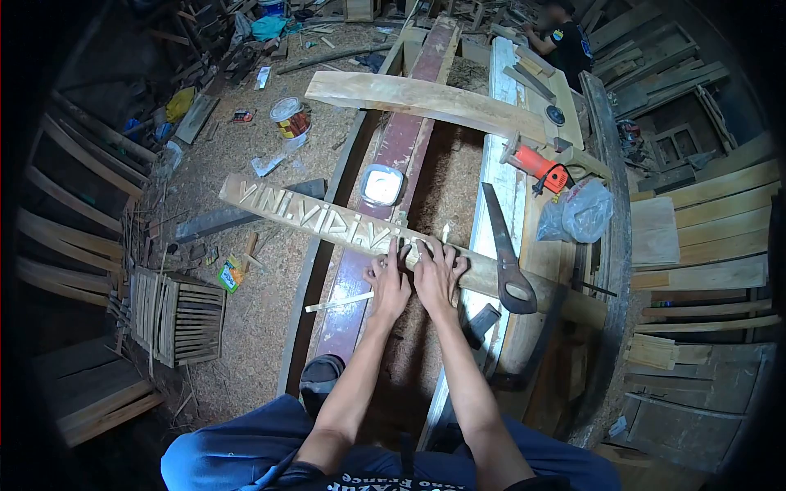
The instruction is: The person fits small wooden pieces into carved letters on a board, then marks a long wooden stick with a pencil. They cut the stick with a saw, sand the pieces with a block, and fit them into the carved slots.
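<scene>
A long curved wooden board (315,219) with raised letters lies across the workbench in front of me. My left hand (390,282) rests on the board just right of the letters, its fingers bent and pointing forward. Close beside it, my right hand (435,274) presses its spread fingers on the same board. Whatever is under the fingertips is too small to make out. A handsaw (508,266) lies over the board to the right of my hands. Beyond the board sits an open square white container (381,186). A thin light strip (340,303) lies left of my left hand.
Another curved board (426,98) crosses the bench further away. An orange power tool (536,166) and a plastic bag (585,210) are at the right. A slatted wooden stack (176,317) and a paint bucket (290,118) stand on the littered floor. A person (569,41) is at the far right.
</scene>
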### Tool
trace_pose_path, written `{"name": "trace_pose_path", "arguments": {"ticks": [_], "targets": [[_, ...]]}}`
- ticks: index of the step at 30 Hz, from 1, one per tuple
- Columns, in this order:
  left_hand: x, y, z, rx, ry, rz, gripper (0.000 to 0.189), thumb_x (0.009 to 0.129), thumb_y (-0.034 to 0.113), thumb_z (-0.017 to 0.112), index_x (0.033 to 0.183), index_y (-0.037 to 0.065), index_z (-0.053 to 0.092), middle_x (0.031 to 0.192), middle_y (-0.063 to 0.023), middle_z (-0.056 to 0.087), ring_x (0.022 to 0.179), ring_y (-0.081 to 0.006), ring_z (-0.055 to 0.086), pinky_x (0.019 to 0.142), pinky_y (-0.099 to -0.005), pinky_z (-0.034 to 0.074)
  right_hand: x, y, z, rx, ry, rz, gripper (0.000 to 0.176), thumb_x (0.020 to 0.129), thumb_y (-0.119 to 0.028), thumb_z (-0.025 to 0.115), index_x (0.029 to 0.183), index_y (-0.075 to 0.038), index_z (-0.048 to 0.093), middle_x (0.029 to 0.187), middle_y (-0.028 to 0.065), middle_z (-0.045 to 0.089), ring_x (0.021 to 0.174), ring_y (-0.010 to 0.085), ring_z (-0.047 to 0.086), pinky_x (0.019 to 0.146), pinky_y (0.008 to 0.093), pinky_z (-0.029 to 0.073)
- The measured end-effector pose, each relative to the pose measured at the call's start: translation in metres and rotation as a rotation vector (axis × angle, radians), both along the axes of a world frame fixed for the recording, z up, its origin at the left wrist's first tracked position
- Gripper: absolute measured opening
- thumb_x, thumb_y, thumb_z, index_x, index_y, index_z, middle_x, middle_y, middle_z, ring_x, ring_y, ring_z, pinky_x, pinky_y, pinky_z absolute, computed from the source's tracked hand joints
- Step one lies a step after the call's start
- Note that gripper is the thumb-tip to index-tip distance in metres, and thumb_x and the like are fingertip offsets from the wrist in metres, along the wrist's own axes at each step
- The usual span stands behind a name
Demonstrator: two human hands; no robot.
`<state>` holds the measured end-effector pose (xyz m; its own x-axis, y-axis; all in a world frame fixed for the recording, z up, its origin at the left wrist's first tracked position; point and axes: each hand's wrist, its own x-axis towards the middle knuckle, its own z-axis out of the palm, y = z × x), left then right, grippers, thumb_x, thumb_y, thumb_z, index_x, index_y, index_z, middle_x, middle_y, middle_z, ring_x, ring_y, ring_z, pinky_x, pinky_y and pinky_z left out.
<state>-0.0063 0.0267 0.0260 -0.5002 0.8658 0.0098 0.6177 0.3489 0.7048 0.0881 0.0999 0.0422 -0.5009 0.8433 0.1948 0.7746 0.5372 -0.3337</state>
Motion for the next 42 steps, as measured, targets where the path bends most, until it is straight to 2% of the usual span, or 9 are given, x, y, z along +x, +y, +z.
{"name": "trace_pose_path", "arguments": {"ticks": [5,9,11,17,21,24,26,36,42], "targets": [[-0.002,0.004,-0.006,0.02,-0.016,0.008,0.093,0.083,0.003,0.056,0.165,0.011,0.014,0.149,0.0007,0.058,0.129,-0.0363,0.04,0.109,-0.0598,0.014,-0.002,0.001,-0.002,-0.003,0.02,0.016,0.043,0.088,-0.016,0.062,0.131,-0.012,0.068,0.14,0.0059,0.056,0.127,0.0257,0.046,0.105,0.0522,0.026],[-0.002,0.005,-0.003,0.003,-0.016,0.024,0.091,0.082,0.002,0.057,0.164,0.011,0.017,0.148,0.0011,0.059,0.128,-0.0354,0.041,0.108,-0.0591,0.015,-0.002,0.001,-0.004,-0.007,0.007,0.017,0.043,0.088,-0.016,0.063,0.13,-0.012,0.068,0.139,0.0054,0.057,0.126,0.0255,0.046,0.105,0.0512,0.026],[-0.002,0.005,-0.002,0.001,0.032,0.058,0.083,0.084,0.004,0.057,0.161,0.009,0.025,0.138,-0.0052,0.063,0.122,-0.0319,0.044,0.105,-0.0548,0.02,-0.002,0.001,-0.003,-0.006,-0.009,0.015,0.043,0.088,-0.016,0.063,0.131,-0.012,0.068,0.139,0.0054,0.057,0.126,0.0252,0.046,0.105,0.0514,0.026],[0.0,0.008,-0.001,0.001,0.048,0.078,0.079,0.084,0.006,0.058,0.158,0.01,0.031,0.129,-0.0115,0.064,0.116,-0.03,0.045,0.102,-0.0529,0.022,-0.005,0.0,-0.005,-0.001,-0.027,-0.003,0.042,0.09,-0.015,0.062,0.131,-0.012,0.067,0.139,0.0057,0.057,0.127,0.0256,0.047,0.106,0.0535,0.027],[0.002,0.007,0.002,-0.056,0.033,0.085,0.079,0.084,0.006,0.058,0.158,0.01,0.031,0.129,-0.0116,0.064,0.116,-0.0303,0.046,0.101,-0.0532,0.022,-0.007,-0.001,-0.007,-0.003,-0.042,-0.015,0.041,0.09,-0.016,0.062,0.131,-0.012,0.067,0.139,0.0057,0.058,0.128,0.026,0.047,0.106,0.0539,0.027],[0.003,0.008,0.004,-0.098,0.05,0.094,0.081,0.084,0.005,0.058,0.159,0.01,0.029,0.136,-0.0071,0.063,0.117,-0.0313,0.045,0.102,-0.0549,0.022,-0.008,-0.001,-0.006,-0.011,-0.046,-0.014,0.042,0.09,-0.016,0.063,0.132,-0.012,0.067,0.14,0.0054,0.057,0.129,0.0263,0.047,0.107,0.0544,0.027],[0.003,0.009,0.005,-0.026,0.024,0.095,0.085,0.084,0.004,0.058,0.161,0.011,0.025,0.143,-0.003,0.061,0.12,-0.0325,0.045,0.105,-0.0572,0.02,-0.008,-0.001,-0.004,-0.048,-0.047,-0.015,0.044,0.09,-0.016,0.063,0.134,-0.013,0.066,0.143,0.0059,0.055,0.129,0.0266,0.047,0.107,0.0556,0.026],[0.002,-0.012,-0.016,0.055,0.038,0.054,0.088,0.083,0.002,0.057,0.163,0.013,0.022,0.146,-0.001,0.059,0.125,-0.0347,0.043,0.111,-0.0605,0.016,0.013,-0.019,-0.011,-0.07,0.092,0.049,0.052,0.084,-0.014,0.069,0.135,-0.017,0.064,0.146,0.0085,0.05,0.131,0.0307,0.043,0.109,0.0574,0.024],[0.0,-0.01,-0.009,0.076,0.013,0.025,0.088,0.083,0.002,0.058,0.163,0.013,0.023,0.144,-0.0044,0.06,0.125,-0.0341,0.044,0.109,-0.0589,0.018,0.012,-0.025,-0.014,-0.031,0.124,0.03,0.04,0.082,-0.015,0.071,0.122,-0.017,0.072,0.145,0.0107,0.051,0.132,0.032,0.043,0.111,0.0577,0.024]]}}
